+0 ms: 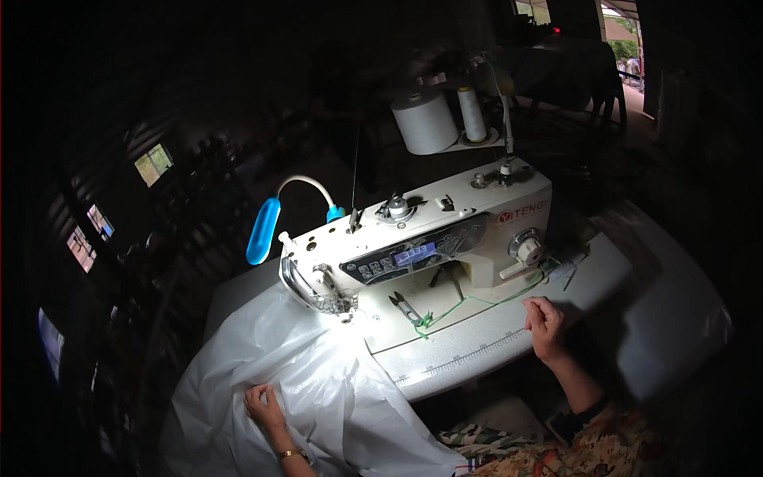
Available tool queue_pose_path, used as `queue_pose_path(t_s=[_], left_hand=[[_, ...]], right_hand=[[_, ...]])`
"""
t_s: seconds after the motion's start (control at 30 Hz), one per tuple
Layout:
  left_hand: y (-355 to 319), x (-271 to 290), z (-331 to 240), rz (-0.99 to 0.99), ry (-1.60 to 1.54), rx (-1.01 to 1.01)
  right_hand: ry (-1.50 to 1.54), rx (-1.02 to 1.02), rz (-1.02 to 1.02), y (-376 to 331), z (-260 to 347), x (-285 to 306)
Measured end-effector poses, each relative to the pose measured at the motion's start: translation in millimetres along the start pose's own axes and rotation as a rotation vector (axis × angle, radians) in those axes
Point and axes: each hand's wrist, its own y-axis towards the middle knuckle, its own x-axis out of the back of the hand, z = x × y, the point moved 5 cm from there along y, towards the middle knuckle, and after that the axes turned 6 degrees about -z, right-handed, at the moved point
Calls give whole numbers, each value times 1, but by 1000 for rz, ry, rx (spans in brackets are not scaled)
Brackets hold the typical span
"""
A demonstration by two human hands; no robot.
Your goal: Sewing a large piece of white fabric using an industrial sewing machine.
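The white sheet lies under the fingers of the left hand, spreading to both sides of them and down toward the person. Those fingers are bent onto it; whether they pinch a fold, I cannot tell. Ahead and to the right of them, the sheet reaches the brightly lit needle end of the sewing machine. The fingers of the right hand are folded in, loosely closed, by the front edge of the table. Left of these fingers lie small snips and some green thread. Farther off, beyond both hands' fingers, are a blue lamp, a fat spool and a slim spool.
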Motion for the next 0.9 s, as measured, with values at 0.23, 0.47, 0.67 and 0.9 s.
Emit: queue_pose_path(t_s=[0.23,0.47,0.67,0.9], left_hand=[[-6,-1,12,-48,-9,-25],[-7,-1,8,-78,-33,-57],[-6,3,3,-124,-46,-125],[-8,2,7,-122,-42,-105]], right_hand=[[-4,-15,-34,-4,-1,-5],[-49,3,-20,-4,-1,-3],[-69,34,-42,-3,6,-3],[-118,33,-32,-6,6,0]])
